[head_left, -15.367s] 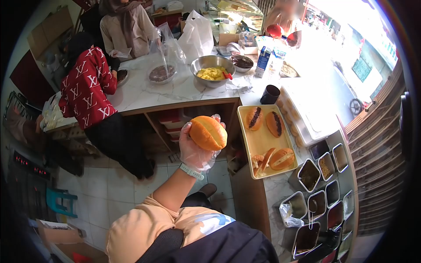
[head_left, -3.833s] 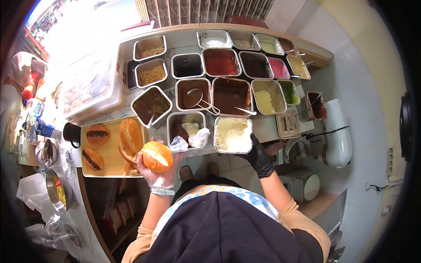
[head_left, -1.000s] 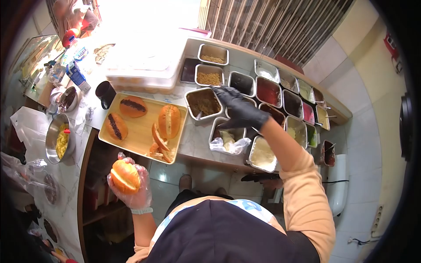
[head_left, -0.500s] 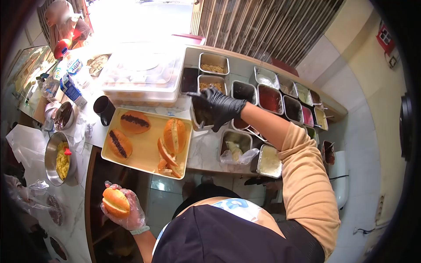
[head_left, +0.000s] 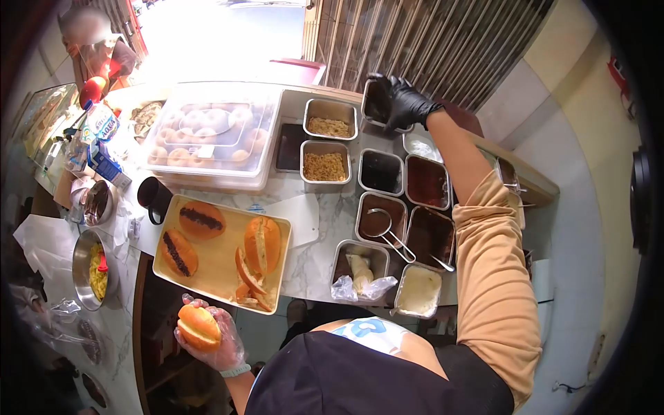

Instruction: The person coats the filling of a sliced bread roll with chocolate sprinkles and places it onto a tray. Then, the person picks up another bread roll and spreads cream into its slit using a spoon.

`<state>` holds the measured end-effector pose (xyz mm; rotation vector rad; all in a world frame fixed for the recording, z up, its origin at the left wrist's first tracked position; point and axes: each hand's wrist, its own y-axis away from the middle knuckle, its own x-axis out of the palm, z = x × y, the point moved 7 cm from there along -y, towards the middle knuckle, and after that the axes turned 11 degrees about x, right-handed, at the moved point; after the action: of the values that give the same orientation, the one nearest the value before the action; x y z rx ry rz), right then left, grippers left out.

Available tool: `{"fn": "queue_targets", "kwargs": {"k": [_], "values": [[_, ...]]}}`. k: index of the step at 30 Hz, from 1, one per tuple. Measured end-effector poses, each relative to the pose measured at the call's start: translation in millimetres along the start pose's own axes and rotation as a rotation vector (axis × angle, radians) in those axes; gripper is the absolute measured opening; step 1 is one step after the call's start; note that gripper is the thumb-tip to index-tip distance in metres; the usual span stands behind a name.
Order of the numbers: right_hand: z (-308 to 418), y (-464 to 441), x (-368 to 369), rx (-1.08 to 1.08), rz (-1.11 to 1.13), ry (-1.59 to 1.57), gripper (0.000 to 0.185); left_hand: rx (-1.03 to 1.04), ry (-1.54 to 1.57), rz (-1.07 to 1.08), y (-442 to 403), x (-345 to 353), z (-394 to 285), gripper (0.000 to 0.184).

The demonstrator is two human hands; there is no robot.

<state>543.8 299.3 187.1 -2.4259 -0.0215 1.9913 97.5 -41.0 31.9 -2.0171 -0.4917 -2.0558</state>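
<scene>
My left hand [head_left: 227,344], in a clear plastic glove, cradles a split bread bun [head_left: 199,327] at the near side of the tray. At the back of the counter, my right hand [head_left: 409,105] in a black glove grips a dark-filled metal container [head_left: 375,104] by its rim. Close to that hand stands a container of white filling [head_left: 420,146]. The yellow tray [head_left: 200,285] carries two buns with dark filling, another split bun [head_left: 263,244] and cut bread pieces [head_left: 247,280].
Several metal containers, one with a small strainer [head_left: 380,220], line the right counter. A lidded plastic box [head_left: 207,135], a black mug [head_left: 153,199] and a steel bowl [head_left: 84,273] stand leftward. Another person [head_left: 97,52] is at the upper left.
My right hand has carried the metal container from beside the tray to the back of the counter, uncovering a white sheet. My left hand still holds the bun, slightly shifted in view.
</scene>
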Motion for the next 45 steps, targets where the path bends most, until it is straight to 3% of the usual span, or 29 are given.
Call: {"fn": "queue_targets", "kwargs": {"k": [8, 16, 19, 28, 36, 38, 42, 43, 45], "values": [[-26.3, -63.9, 128.0, -0.058, 0.133, 0.006, 0.134, 0.072, -0.018, -0.041, 10.2, 0.1, -4.4, 0.056], [-20.9, -60.5, 132.7, -0.054, 0.194, -0.001, 0.126, 0.075, -0.021, -0.038, 13.4, -3.9, -6.1, 0.057], [-18.5, -60.7, 149.4, -0.06, 0.235, 0.015, 0.136, 0.083, -0.013, -0.047, 14.1, -2.2, -6.4, 0.056], [-24.3, -56.5, 153.8, -0.002, 0.322, -0.069, 0.143, 0.111, 0.011, -0.076, 12.1, -3.6, -10.8, 0.055], [-27.2, -50.0, 155.5, -0.012, 0.309, -0.115, 0.139, 0.132, 0.011, -0.059, 13.3, -15.0, -20.2, 0.053], [-26.7, -49.4, 154.0, -0.014, 0.341, -0.151, 0.139, 0.103, 0.371, -0.286, 11.9, -27.6, -21.8, 0.051], [-23.6, -47.2, 150.9, -0.025, 0.405, -0.271, 0.137, -0.115, 1.844, -1.231, 9.0, -2.7, 6.7, 0.045], [-21.3, -45.1, 146.6, -0.02, 0.406, -0.288, 0.137, -0.199, 2.245, -1.487, 3.6, 23.5, 32.3, 0.038], [-14.5, -32.5, 128.4, 0.013, 0.384, -0.284, 0.129, -0.356, 2.879, -2.282, -12.1, 86.4, 96.4, 0.024]]}}
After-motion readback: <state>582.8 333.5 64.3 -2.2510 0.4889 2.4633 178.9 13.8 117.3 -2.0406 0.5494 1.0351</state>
